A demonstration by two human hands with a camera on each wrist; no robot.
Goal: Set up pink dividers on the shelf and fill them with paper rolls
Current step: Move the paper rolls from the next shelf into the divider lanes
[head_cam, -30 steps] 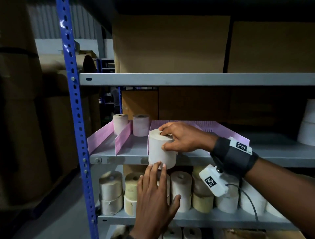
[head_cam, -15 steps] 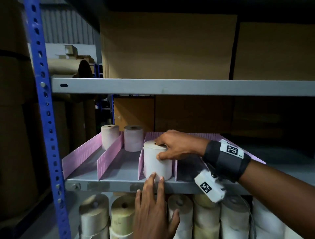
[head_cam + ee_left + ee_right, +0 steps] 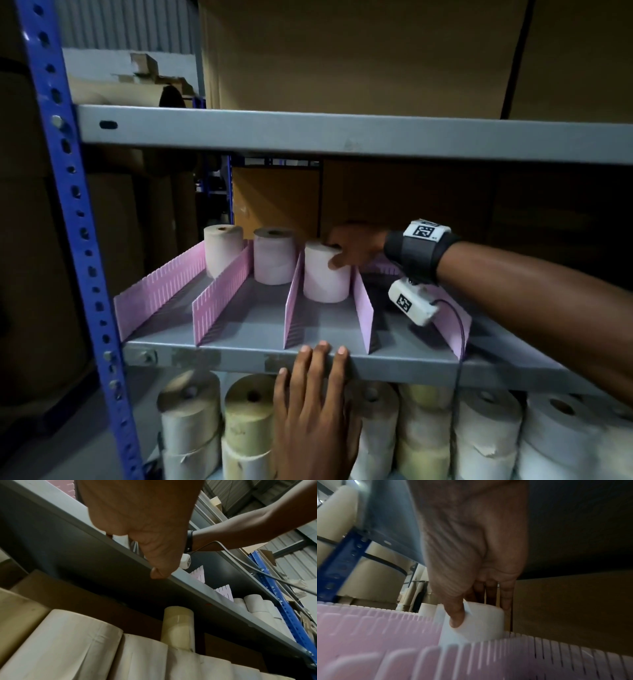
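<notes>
Several pink dividers [image 3: 219, 294] stand in rows on the grey shelf [image 3: 246, 325]. Two paper rolls [image 3: 223, 248] [image 3: 274, 255] stand at the back of the first two lanes. My right hand [image 3: 352, 248] grips a third white roll [image 3: 325, 274] deep in the third lane, thumb on its side and fingers over its top. The right wrist view shows that roll [image 3: 477, 622] behind a pink divider [image 3: 385, 635]. My left hand [image 3: 315, 394] lies flat, fingertips on the shelf's front edge [image 3: 188, 582].
Many cream and white rolls [image 3: 191, 421] are stacked on the shelf below. A blue upright post [image 3: 68, 205] stands at the left. Brown cardboard boxes [image 3: 342, 61] fill the shelf above and the back. More white rolls [image 3: 254, 603] stand further right.
My right hand has pushed the roll from the front of the third lane to the back. My left hand has dropped from the roll's base to the shelf edge.
</notes>
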